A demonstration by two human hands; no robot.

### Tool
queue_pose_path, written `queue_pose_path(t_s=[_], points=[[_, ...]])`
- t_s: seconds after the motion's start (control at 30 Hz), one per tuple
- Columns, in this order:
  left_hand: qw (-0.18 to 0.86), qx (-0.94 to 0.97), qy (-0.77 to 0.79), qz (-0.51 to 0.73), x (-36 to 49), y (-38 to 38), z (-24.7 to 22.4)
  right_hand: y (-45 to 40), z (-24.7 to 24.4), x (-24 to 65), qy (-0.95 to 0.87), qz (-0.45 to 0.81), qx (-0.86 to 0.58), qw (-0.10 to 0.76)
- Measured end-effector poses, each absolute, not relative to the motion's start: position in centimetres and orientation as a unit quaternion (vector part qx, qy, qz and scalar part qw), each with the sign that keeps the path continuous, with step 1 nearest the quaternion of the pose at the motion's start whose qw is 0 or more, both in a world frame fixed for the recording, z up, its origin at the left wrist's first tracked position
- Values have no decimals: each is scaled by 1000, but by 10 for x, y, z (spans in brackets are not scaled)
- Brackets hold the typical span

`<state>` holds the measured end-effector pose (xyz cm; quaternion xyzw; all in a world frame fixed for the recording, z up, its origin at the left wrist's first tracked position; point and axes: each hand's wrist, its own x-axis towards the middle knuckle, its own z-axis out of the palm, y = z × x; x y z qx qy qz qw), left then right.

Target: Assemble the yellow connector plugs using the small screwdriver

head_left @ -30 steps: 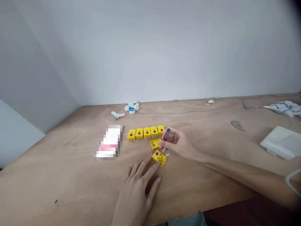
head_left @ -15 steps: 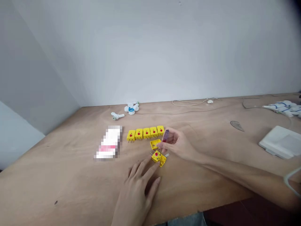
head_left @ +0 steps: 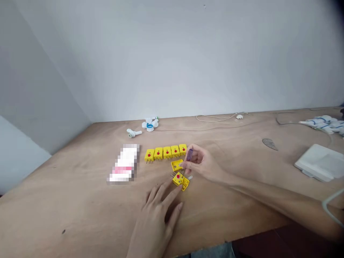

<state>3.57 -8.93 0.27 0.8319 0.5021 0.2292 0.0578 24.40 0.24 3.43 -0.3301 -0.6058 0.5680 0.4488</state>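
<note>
My right hand (head_left: 200, 163) pinches a small screwdriver (head_left: 189, 154) with a clear purple handle, held nearly upright. Its thin shaft points down at an opened yellow plug (head_left: 177, 178) with a red dot and metal pins; where the tip meets it is too small to make out. Stretched and spread, the fingers of my left hand (head_left: 158, 211) rest with their tips against the plug's near side. A yellow hollow cover (head_left: 176, 165) lies just behind the plug. Beside the plug's right edge is a yellow piece with inner slots (head_left: 185, 184), and a small pale tab sticks out there.
Several closed yellow plugs (head_left: 167, 152) form a row behind the cover. To their left lies a blurred white and pink sheet (head_left: 125, 161). White fittings (head_left: 149, 125) and a thin cord (head_left: 215, 118) lie near the wall. A white case (head_left: 319, 163) sits at right.
Both hands stay at the plug in nearly the same pose. Red below the screwdriver's purple handle showed earlier and is hardly visible now. The view has shifted very slightly.
</note>
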Motion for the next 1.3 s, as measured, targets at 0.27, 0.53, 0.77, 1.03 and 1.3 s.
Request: queue_pose_path(t_s=[0.27,0.53,0.77,1.03,1.3], points=[[51,836,495,232,36,-88,3,8,36,259,-672,560,-276,398],[54,835,487,250,37,-90,10,15,33,251,-636,564,-306,427],[81,823,475,301,36,-90,11,6,36,258,-677,527,-303,414],[131,792,527,279,36,-86,-2,3,35,253,-642,542,-332,428],[103,797,538,255,41,-90,21,-1,30,258,-664,502,-318,454]])
